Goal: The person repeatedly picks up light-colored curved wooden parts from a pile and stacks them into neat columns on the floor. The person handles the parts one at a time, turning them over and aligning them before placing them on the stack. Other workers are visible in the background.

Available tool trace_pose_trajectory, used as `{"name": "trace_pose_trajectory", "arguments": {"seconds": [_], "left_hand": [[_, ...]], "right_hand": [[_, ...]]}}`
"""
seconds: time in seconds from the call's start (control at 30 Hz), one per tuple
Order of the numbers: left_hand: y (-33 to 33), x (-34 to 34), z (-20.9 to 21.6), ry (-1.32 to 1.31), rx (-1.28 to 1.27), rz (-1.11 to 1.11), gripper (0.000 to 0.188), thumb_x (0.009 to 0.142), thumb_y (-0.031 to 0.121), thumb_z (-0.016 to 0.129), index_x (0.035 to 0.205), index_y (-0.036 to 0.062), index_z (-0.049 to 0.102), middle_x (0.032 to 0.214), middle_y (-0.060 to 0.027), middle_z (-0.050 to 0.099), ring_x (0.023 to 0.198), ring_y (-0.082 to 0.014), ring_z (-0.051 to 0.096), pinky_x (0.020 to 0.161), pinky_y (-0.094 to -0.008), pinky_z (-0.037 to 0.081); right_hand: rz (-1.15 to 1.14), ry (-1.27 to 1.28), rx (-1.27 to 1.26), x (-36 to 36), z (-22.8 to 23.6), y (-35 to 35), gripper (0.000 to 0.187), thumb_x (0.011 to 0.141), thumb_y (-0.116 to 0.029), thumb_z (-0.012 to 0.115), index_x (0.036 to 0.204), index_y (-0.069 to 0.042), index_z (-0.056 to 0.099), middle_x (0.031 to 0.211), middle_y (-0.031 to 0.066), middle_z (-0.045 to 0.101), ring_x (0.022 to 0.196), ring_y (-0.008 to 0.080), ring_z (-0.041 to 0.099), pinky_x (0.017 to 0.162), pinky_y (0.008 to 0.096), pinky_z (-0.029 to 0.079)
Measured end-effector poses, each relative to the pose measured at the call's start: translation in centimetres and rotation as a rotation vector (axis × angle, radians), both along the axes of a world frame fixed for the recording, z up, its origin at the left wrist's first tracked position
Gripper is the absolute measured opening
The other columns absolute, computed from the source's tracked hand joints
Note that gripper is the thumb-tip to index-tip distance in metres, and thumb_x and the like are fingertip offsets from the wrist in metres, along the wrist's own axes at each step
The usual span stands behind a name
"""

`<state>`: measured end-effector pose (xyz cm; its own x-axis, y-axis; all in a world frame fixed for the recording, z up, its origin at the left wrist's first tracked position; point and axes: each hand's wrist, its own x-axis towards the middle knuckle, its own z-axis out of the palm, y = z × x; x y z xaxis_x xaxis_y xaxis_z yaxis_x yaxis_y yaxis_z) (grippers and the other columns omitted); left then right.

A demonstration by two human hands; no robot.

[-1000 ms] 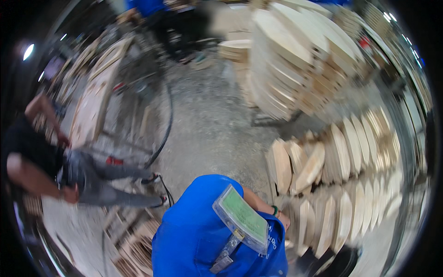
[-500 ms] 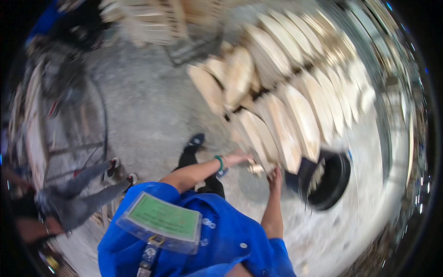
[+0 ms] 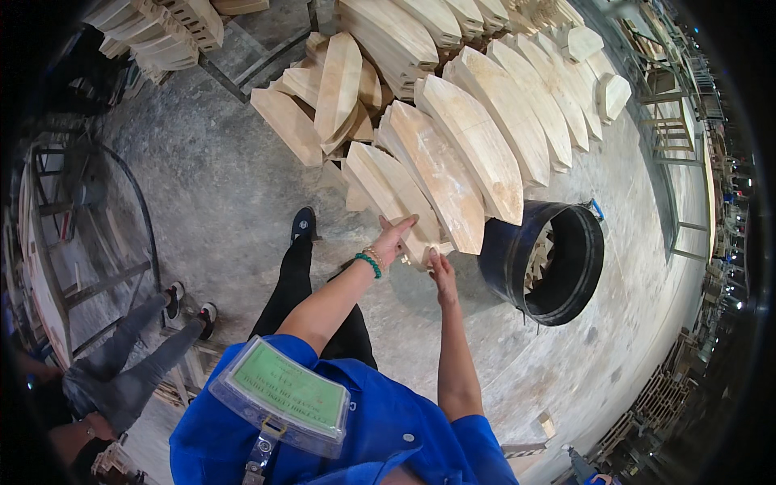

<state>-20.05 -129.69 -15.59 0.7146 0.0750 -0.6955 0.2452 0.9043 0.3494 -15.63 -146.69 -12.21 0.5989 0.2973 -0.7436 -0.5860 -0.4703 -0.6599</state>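
A pale curved wooden board [image 3: 392, 182] with tapered ends leans at the near left end of a row of similar boards [image 3: 436, 174]. At its near end, my left hand [image 3: 391, 239] grips its left side, fingers reaching over the top face. A green bead bracelet circles that wrist. My right hand [image 3: 443, 275] is closed on the near tip of the same board, thumb uppermost. Small wooden bits show between the hands, partly hidden by my left fingers. The undersides of the boards are out of sight.
A dark open drum [image 3: 505, 259] holding wood scraps stands right of my right hand. Loose boards [image 3: 338, 89] lie piled beyond the row. Another person's legs [image 3: 129, 356] stand at left, near a metal-framed table [image 3: 52, 267]. More wooden parts [image 3: 166, 36] are stacked far left.
The view has turned, so the boards and drum sit further left and higher, and are sharper. Both my hands have closed in on the near end of the board.
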Motion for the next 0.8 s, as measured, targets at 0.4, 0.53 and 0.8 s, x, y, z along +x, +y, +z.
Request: {"name": "trace_pose_trajectory", "arguments": {"seconds": [0.4,0.53,0.8], "left_hand": [[3.3,-2.3,2.0,0.202,0.280,-0.241,0.094,0.065,0.051,0.077,0.132,0.0057,0.030,0.117,-0.0097,0.052,0.105,-0.0211,0.052,0.087,-0.0389,0.040],[4.9,-3.4,5.8,0.146,0.351,-0.277,0.068,0.069,0.052,0.072,0.114,0.0067,0.050,0.099,-0.0045,0.058,0.085,-0.0133,0.057,0.076,-0.0285,0.041],[6.2,-6.5,8.6,0.186,0.304,-0.248,0.068,0.072,0.049,0.071,0.116,0.0005,0.053,0.102,-0.0081,0.060,0.092,-0.0163,0.060,0.081,-0.0285,0.048]], "right_hand": [[0.108,0.123,0.158,2.2,0.3,1.2,0.080,0.080,-0.058,0.060,0.137,-0.007,0.038,0.132,0.0092,0.047,0.122,0.0246,0.043,0.100,0.0419,0.033],[0.034,0.214,0.362,1.2,0.3,3.8,0.077,0.081,-0.049,0.062,0.139,-0.007,0.034,0.133,0.0097,0.046,0.122,0.0236,0.045,0.102,0.0397,0.034],[-0.106,0.286,0.574,-2.8,2.4,7.7,0.078,0.079,-0.040,0.063,0.139,-0.002,0.030,0.132,0.0128,0.046,0.119,0.0221,0.047,0.099,0.0346,0.039]]}}
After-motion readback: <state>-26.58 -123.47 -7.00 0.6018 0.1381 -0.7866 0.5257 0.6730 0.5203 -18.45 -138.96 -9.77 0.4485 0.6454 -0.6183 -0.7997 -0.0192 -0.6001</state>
